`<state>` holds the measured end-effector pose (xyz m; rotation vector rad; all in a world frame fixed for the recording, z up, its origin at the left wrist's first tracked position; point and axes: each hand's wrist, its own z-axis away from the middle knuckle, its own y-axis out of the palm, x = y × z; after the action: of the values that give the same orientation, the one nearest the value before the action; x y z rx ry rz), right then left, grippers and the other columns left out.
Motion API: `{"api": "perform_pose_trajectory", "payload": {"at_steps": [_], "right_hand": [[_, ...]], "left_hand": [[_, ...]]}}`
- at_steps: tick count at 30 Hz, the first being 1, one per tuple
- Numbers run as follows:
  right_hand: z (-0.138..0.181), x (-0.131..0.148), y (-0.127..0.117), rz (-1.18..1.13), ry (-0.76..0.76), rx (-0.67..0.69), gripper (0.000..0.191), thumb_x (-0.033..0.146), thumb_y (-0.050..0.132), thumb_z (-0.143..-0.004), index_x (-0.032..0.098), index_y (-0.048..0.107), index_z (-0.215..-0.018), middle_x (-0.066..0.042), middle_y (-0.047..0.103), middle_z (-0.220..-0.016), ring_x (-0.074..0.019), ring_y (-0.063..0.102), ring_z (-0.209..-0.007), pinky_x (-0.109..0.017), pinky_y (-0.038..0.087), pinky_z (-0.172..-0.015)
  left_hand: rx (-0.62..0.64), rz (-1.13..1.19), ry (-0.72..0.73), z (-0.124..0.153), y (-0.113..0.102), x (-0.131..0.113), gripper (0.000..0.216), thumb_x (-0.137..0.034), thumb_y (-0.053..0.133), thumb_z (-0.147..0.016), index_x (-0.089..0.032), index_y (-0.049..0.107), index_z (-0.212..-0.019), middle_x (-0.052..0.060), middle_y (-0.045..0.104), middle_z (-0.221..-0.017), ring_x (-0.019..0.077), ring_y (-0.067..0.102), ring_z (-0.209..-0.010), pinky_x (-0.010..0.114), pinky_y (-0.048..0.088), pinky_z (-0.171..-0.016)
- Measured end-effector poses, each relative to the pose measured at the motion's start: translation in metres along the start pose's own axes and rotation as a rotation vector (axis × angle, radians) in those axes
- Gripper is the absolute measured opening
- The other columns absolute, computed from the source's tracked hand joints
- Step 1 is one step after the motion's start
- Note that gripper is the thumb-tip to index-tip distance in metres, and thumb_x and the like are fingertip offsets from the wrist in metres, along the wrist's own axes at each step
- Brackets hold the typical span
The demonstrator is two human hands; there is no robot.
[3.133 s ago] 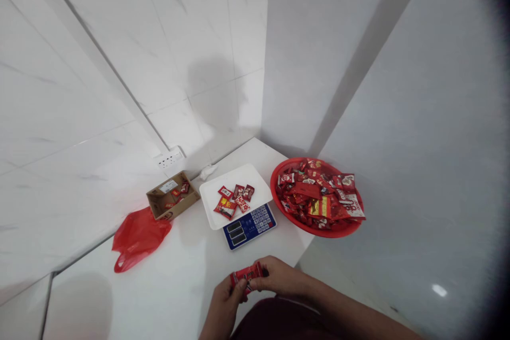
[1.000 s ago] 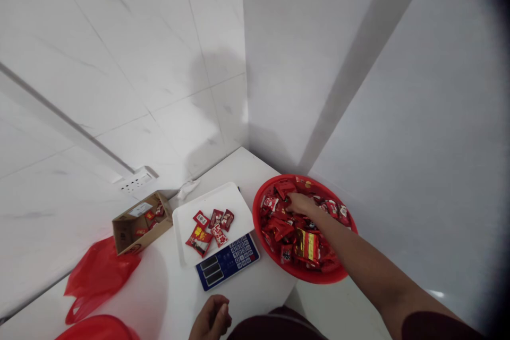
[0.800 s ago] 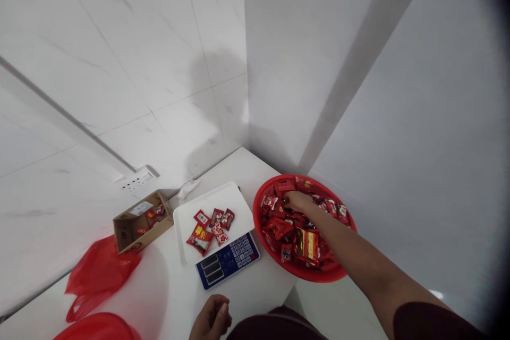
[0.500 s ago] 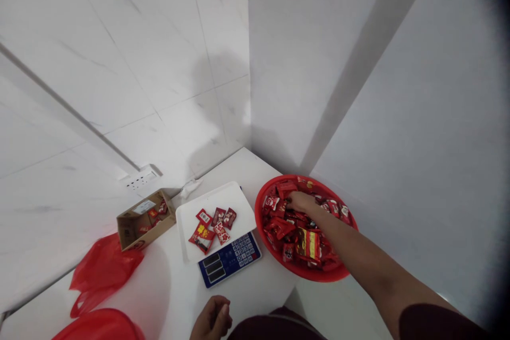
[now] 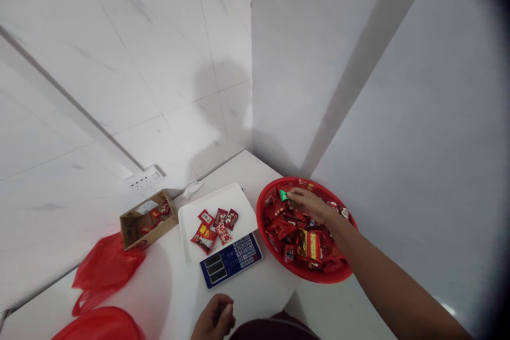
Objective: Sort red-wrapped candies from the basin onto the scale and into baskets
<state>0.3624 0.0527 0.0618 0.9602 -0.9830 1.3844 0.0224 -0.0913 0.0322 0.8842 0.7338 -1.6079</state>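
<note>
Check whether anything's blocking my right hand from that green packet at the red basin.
Nothing visible does: the right hand has its fingertips on the green packet. Red packets lie around and below them in the red basin, but none shows between hand and packet.

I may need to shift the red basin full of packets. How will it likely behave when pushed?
The basin is probably fairly heavy, being filled with packets. Those may slide about, since they lie loose. It might tip if pushed outward, as it appears to reach past the edge of the table.
</note>
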Motion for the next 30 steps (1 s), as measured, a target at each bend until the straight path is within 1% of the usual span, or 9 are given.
{"api": "perform_pose_trajectory", "payload": {"at_steps": [2,5,7,9,12,15,19,25,30], "right_hand": [[0.023,0.013,0.024,-0.127,0.015,0.12,0.033,0.049,0.064,-0.066,0.02,0.049,-0.073,0.004,0.056,-0.063,-0.0099,0.054,-0.057,-0.023,0.042,-0.056],[0.052,0.026,0.071,-0.155,-0.026,0.234,0.034,0.048,0.065,-0.067,0.019,0.049,-0.072,0.004,0.056,-0.058,-0.0088,0.052,-0.052,-0.021,0.039,-0.05],[0.066,0.028,0.105,-0.121,-0.042,0.294,0.035,0.049,0.066,-0.066,0.018,0.048,-0.068,0.005,0.055,-0.053,-0.0083,0.049,-0.046,-0.021,0.037,-0.045],[0.077,0.027,0.136,-0.074,-0.03,0.369,0.037,0.049,0.067,-0.064,0.018,0.048,-0.066,0.005,0.054,-0.05,-0.0087,0.049,-0.045,-0.02,0.036,-0.042],[0.087,0.023,0.169,-0.072,0.002,0.461,0.036,0.05,0.065,-0.065,0.017,0.051,-0.068,0.003,0.058,-0.054,-0.0093,0.052,-0.048,-0.021,0.038,-0.044],[0.092,0.019,0.185,-0.146,0.051,0.49,0.04,0.054,0.059,-0.069,0.015,0.054,-0.067,0.001,0.058,-0.058,-0.0088,0.054,-0.051,-0.022,0.041,-0.048],[0.097,0.016,0.193,-0.183,0.106,0.523,0.042,0.056,0.061,-0.067,0.014,0.055,-0.068,0.0,0.059,-0.062,-0.0094,0.056,-0.055,-0.022,0.043,-0.052],[0.108,0.016,0.207,-0.197,0.134,0.521,0.04,0.054,0.059,-0.07,0.014,0.056,-0.074,-0.001,0.061,-0.065,-0.0095,0.057,-0.056,-0.023,0.043,-0.053],[0.114,0.021,0.214,-0.184,0.141,0.497,0.038,0.052,0.063,-0.067,0.015,0.056,-0.072,0.001,0.06,-0.062,-0.0095,0.056,-0.055,-0.023,0.042,-0.051]], "left_hand": [[0.007,-0.007,0.055,0.002,0.005,-0.017,0.045,-0.06,0.058,-0.064,-0.018,0.056,-0.078,-0.003,0.053,-0.054,0.011,0.046,-0.053,0.026,0.036,-0.055],[0.02,0.037,0.127,0.008,0.016,-0.051,0.04,-0.05,0.06,-0.07,-0.017,0.059,-0.092,0.001,0.06,-0.069,0.0139,0.055,-0.065,0.029,0.043,-0.064],[-0.018,0.143,0.167,0.012,0.021,-0.073,0.048,-0.047,0.064,-0.067,-0.019,0.057,-0.105,0.006,0.061,-0.087,0.0168,0.058,-0.074,0.032,0.047,-0.068],[-0.031,0.225,0.179,0.016,0.023,-0.088,0.057,-0.042,0.069,-0.063,-0.021,0.053,-0.113,0.007,0.06,-0.098,0.0168,0.059,-0.077,0.033,0.048,-0.07],[-0.095,0.302,0.201,0.022,0.016,-0.096,0.045,-0.036,0.069,-0.065,-0.019,0.059,-0.105,0.003,0.063,-0.087,0.0121,0.058,-0.069,0.03,0.048,-0.07],[-0.143,0.401,0.177,0.029,0.003,-0.092,0.034,-0.035,0.067,-0.067,-0.017,0.062,-0.096,0.001,0.063,-0.077,0.0103,0.058,-0.066,0.028,0.049,-0.068],[-0.161,0.493,0.13,0.038,-0.01,-0.086,0.033,-0.035,0.066,-0.069,-0.014,0.062,-0.094,0.004,0.064,-0.079,0.0109,0.059,-0.067,0.027,0.05,-0.066],[-0.177,0.492,0.116,0.046,-0.02,-0.086,0.034,-0.037,0.066,-0.068,-0.013,0.064,-0.092,0.005,0.065,-0.078,0.0125,0.06,-0.068,0.029,0.05,-0.067],[-0.134,0.481,0.117,0.049,-0.027,-0.084,0.034,-0.039,0.065,-0.069,-0.012,0.064,-0.09,0.006,0.065,-0.076,0.0135,0.06,-0.068,0.03,0.049,-0.067]]}}
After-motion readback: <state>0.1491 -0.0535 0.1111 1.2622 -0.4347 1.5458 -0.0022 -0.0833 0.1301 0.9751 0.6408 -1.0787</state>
